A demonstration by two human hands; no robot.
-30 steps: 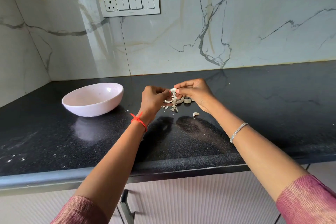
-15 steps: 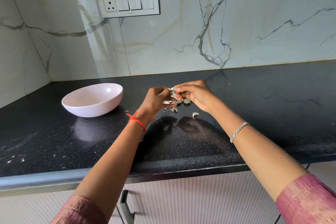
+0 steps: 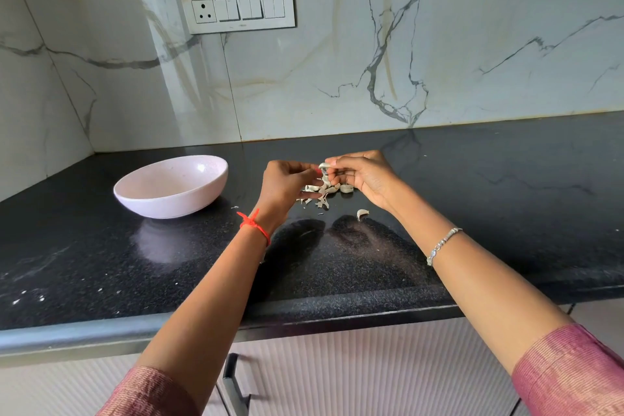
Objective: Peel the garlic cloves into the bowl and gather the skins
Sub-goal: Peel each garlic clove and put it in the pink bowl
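Pinching a garlic clove (image 3: 323, 166) between their fingertips above the table's (image 3: 472, 199) middle, the left hand (image 3: 287, 182) and right hand (image 3: 366, 176) meet; skins (image 3: 320, 195) lie heaped just beneath, a loose clove (image 3: 362, 214) beside them toward the front edge, and the pink bowl (image 3: 175, 205) toward the back left corner shows only bare glaze inside.

Home kitchen: black granite counter (image 3: 472, 179), marble backsplash (image 3: 439, 44), switch panel (image 3: 238, 8).

Head-worn view, downward onto counter (image 3: 506, 199)
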